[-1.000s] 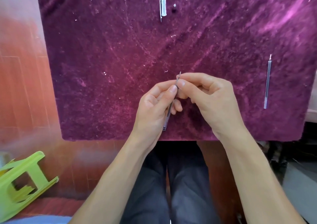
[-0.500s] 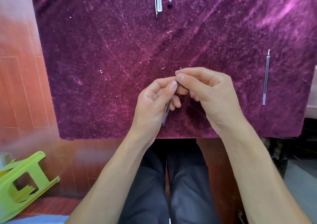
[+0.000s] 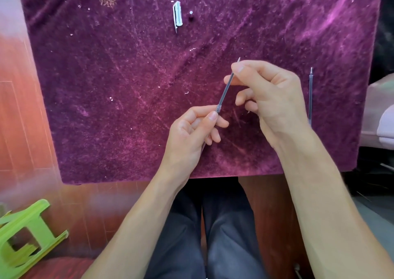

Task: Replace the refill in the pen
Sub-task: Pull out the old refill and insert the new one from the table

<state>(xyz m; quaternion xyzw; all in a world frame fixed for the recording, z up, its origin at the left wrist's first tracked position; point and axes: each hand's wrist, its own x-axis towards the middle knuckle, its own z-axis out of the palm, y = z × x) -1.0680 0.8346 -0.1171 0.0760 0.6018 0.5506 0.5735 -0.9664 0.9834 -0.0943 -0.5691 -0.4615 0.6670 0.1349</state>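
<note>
My left hand [image 3: 191, 133] pinches the clear pen barrel [image 3: 218, 108], of which only the threaded end shows past my fingertips. A thin grey refill [image 3: 225, 91] sticks out of that end and slants up to the right. My right hand [image 3: 270, 99] grips the refill near its metal tip. A second refill [image 3: 310, 95] lies lengthwise on the purple velvet cloth [image 3: 128, 86], just right of my right hand. The clear pen cap [image 3: 178, 16] and a small dark tip piece [image 3: 191, 14] lie at the far middle of the cloth.
The cloth's near edge runs just above my knees. A green plastic stool [image 3: 27, 240] lies tipped over on the red floor at lower left. A pale object [image 3: 381, 112] sits past the cloth's right edge.
My hands were pressed together around the pen. My right hand has since moved up and to the right, and a long stretch of refill now shows between the hands.
</note>
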